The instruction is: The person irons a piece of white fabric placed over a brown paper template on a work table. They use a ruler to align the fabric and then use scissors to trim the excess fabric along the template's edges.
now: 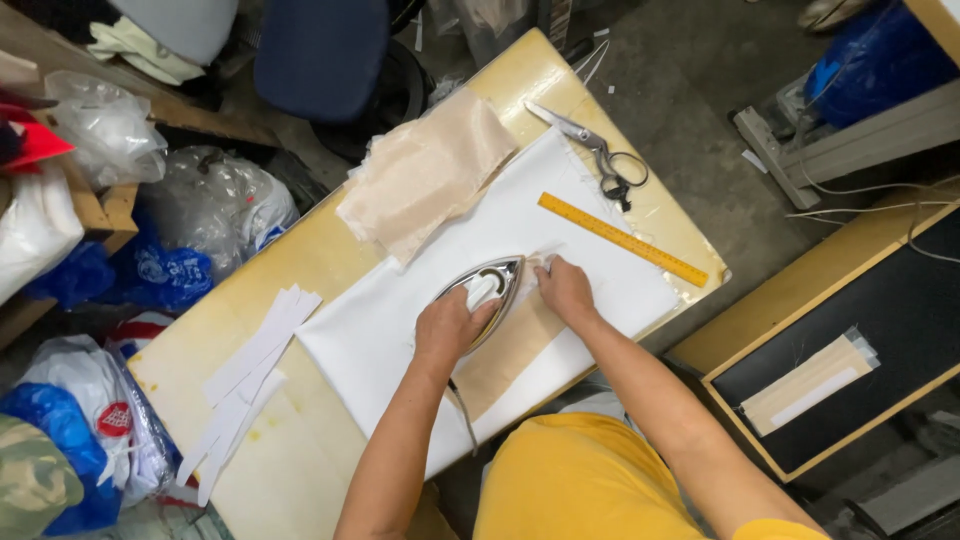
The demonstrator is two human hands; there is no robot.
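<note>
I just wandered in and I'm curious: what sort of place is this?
Probably a small tailoring or sewing workshop. The left hand grips a metal iron on white fabric spread over the table; tailor's shears, a yellow ruler and cut white strips lie around.

The pointed silver iron has a polished, shiny metal body. Under it lies a white cloth sheet, matt and smooth. The pale yellow table looks glossy and stained. The long yellow ruler seems plastic; the steel scissors gleam.
</note>
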